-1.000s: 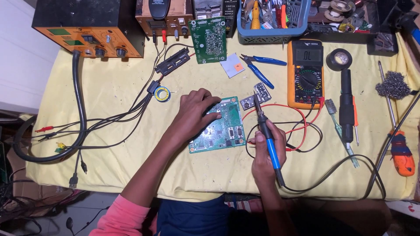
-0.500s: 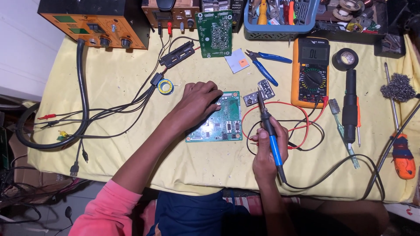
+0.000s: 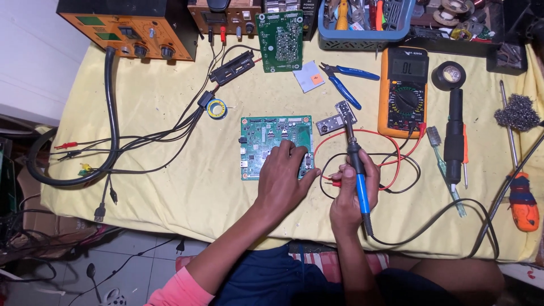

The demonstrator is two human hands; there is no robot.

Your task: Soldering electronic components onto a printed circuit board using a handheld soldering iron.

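Note:
A green circuit board [image 3: 267,137] lies flat on the yellow cloth [image 3: 170,181] in the middle of the table. My left hand [image 3: 285,177] rests on the board's near right corner, fingers bent and pressing it down. My right hand [image 3: 352,184] grips a blue-handled soldering iron [image 3: 358,178] like a pen, its tip pointing away toward a small metal bracket [image 3: 338,118] just right of the board. Red and black probe leads [image 3: 391,164] loop under that hand.
An orange multimeter [image 3: 405,90] stands right of the bracket, blue cutters [image 3: 344,85] behind it. At the back are an orange power supply [image 3: 127,25], a second green board [image 3: 280,41] and a blue tool tray [image 3: 362,22]. A solder spool [image 3: 216,109], black tape roll [image 3: 449,75], desoldering pump [image 3: 454,136], steel wool [image 3: 517,112] and orange screwdriver [image 3: 524,195] lie about.
The board has turned square to the table edge. My left hand has slid from its left part to its near right corner. My right hand with the iron stays in place.

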